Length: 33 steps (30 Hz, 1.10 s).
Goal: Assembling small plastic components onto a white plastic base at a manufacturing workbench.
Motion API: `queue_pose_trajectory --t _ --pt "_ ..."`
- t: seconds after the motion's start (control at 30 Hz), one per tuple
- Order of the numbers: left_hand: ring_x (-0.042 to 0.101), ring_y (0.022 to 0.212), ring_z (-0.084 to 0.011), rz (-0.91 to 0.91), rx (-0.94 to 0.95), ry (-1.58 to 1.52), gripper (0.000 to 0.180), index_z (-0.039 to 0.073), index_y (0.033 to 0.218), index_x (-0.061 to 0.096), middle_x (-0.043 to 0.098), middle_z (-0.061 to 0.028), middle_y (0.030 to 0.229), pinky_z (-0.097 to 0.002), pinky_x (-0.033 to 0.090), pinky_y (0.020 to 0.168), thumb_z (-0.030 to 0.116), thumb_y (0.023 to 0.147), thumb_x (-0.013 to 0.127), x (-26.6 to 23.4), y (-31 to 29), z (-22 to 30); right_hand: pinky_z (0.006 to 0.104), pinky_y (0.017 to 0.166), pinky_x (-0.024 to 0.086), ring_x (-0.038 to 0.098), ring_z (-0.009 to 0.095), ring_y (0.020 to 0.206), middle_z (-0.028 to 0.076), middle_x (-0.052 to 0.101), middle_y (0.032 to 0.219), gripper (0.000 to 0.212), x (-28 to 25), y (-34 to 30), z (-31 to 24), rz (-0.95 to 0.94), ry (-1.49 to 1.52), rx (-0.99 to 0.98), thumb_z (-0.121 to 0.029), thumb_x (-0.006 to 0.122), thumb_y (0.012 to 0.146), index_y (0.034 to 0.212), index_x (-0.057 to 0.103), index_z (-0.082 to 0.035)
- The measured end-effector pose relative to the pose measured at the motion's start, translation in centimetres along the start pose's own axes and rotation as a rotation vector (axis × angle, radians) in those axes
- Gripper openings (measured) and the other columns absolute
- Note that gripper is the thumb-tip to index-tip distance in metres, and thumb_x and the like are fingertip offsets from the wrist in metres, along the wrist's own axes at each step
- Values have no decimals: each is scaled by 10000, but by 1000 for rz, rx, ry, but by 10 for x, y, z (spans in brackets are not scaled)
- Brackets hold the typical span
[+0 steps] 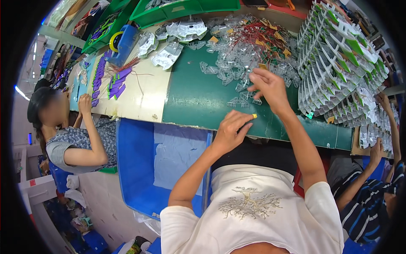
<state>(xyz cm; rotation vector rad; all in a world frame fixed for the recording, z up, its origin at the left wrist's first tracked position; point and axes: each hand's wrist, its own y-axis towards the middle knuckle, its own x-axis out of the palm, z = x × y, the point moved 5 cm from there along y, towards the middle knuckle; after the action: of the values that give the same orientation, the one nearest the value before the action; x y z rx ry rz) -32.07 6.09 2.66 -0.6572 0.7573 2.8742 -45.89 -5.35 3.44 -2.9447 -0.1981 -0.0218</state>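
Observation:
My left hand [231, 130] is at the near edge of the green tabletop, its fingers bent and a small yellow piece [254, 116] at the tips. What kind of piece it is cannot be made out. Farther forward and to the right, my right hand [270, 89] hovers with parted, curled fingers beside a spread of clear plastic pieces [226, 63]. Nothing clearly shows in its grasp. A few more clear pieces [239, 101] lie on the green surface between the two hands. Red wires with small orange boards [264, 36] are heaped beyond my right hand.
Tall stacks of white-and-green housings [338, 63] rise on the right. White housings [167, 55], a blue tape dispenser [122, 44] and purple strips [118, 82] lie to the left. Below the table edge stands a blue bin [135, 169]. Co-workers sit on both sides.

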Motion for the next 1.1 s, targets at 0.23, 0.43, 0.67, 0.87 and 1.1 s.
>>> queue_pose_trajectory --t 0.23,0.43,0.67,0.87,1.1 --pt "626 860 -299 -3 30 -25 212 1 1007 680 677 -116 920 -399 487 771 -27 798 699 -4 -6 -4 251 525 526 630 110 628 71 662 868 234 41 0 -11 -204 225 28 -176 595 988 1085 670 23" --pt "632 845 -294 5 71 -23 203 -11 994 688 681 -121 917 -393 491 753 -30 793 709 -6 -5 -7 233 549 547 675 123 687 110 706 963 258 17 19 -44 -168 -52 31 -216 587 997 1110 647 9" --pt "622 838 -296 19 61 -24 212 -8 1018 687 682 -128 937 -385 485 745 -38 809 695 -2 -7 -9 261 648 528 691 165 744 89 712 881 154 18 19 -103 38 -710 -598 -119 669 903 975 729 4" --pt "684 814 -257 321 -175 -100 148 -29 980 687 703 -144 946 -314 536 738 -67 838 674 -41 -10 5 260 745 504 636 145 835 99 653 912 142 9 -51 -90 -86 -272 -504 -2 589 930 1005 706 28" --pt "628 985 -141 60 -396 -748 312 -29 1288 556 649 -123 1149 -290 518 889 76 995 583 -33 24 25 281 510 372 391 151 601 44 382 663 549 6 -86 -55 -368 582 14 -394 266 1079 679 433 -57"
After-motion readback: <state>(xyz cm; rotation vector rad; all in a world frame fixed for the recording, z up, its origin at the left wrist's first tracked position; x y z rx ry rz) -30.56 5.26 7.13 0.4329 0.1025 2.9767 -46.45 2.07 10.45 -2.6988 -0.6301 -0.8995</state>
